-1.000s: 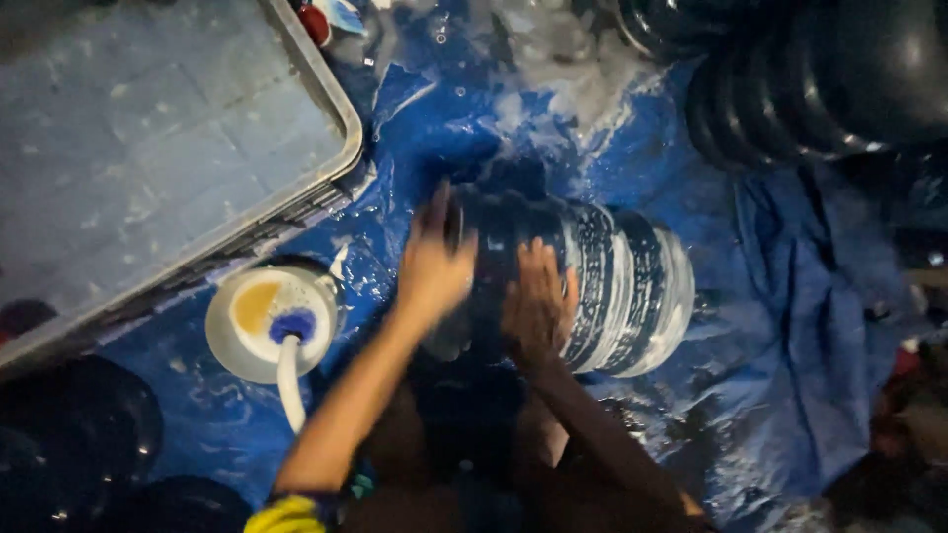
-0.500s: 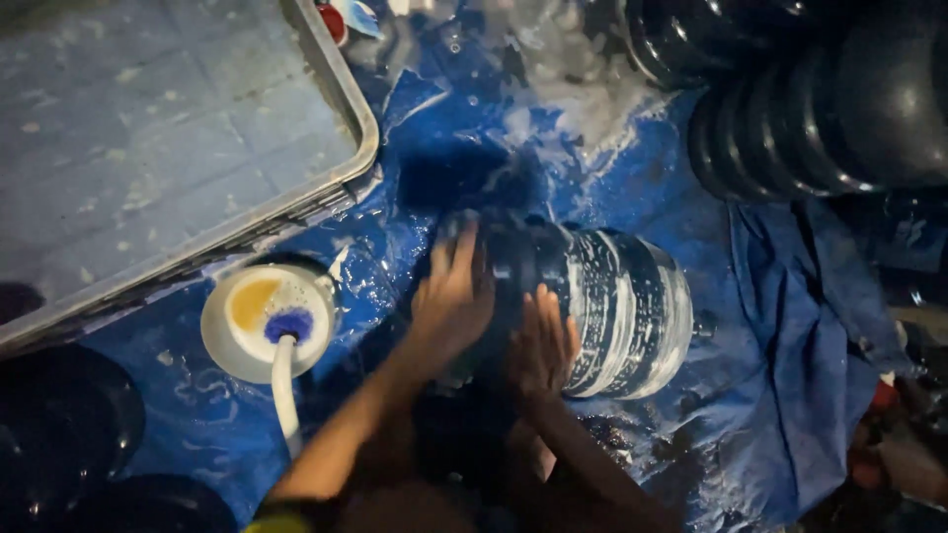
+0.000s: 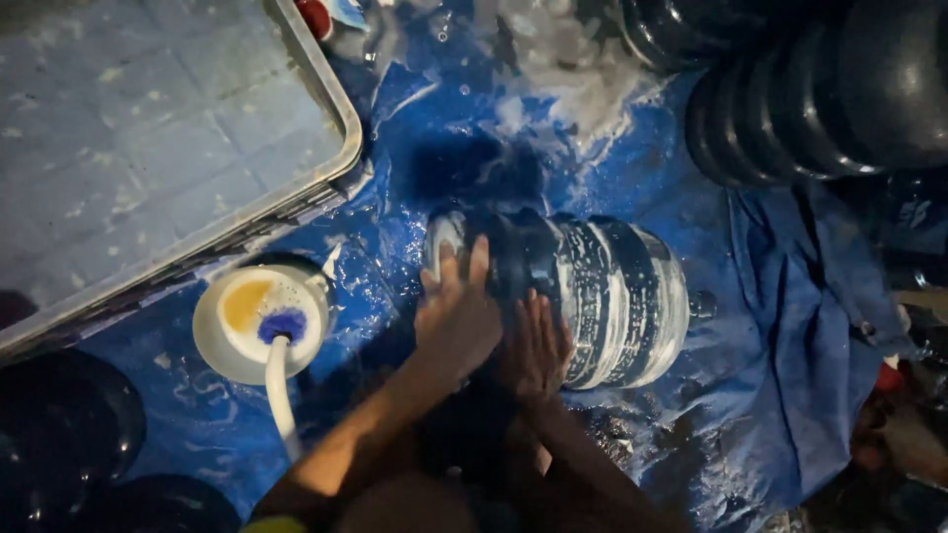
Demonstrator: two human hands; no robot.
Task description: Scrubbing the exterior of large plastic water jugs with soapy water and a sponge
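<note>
- Seen from above, a person is crouching over a wet blue tarp (image 3: 415, 128) in dim light, working on a large dark water jug (image 3: 592, 296) that is lying on its side in the middle of the view.
- Soap suds are streaking the jug's ribbed wall in white bands, and foam is pooling on the tarp beyond it.
- Their left hand (image 3: 456, 314) is lying spread and flat on the jug's end nearest the white bowl, fingers stretched wide, gripping nothing.
- Their right hand (image 3: 538, 347) is pressing just beside it on the jug's near side, also flat with fingers open; neither hand is closing around anything.
- A white bowl (image 3: 259, 324) holding yellowish liquid is sitting on the tarp to the left of the hands, with a brush (image 3: 281, 365) resting in it, blue bristles down and pale handle pointing toward the person.
- A big grey tray (image 3: 168, 148) is filling the upper left corner, and a stack of dark jugs (image 3: 800, 99) is lying at the upper right.
- What could go wrong, as a judgement: the jug is round, soapy and resting on slick plastic, so it is likely to roll or slip away under flat palms that have no real hold.
- A sudden slide could also send an arm into the nearby bowl and tip out its liquid.
</note>
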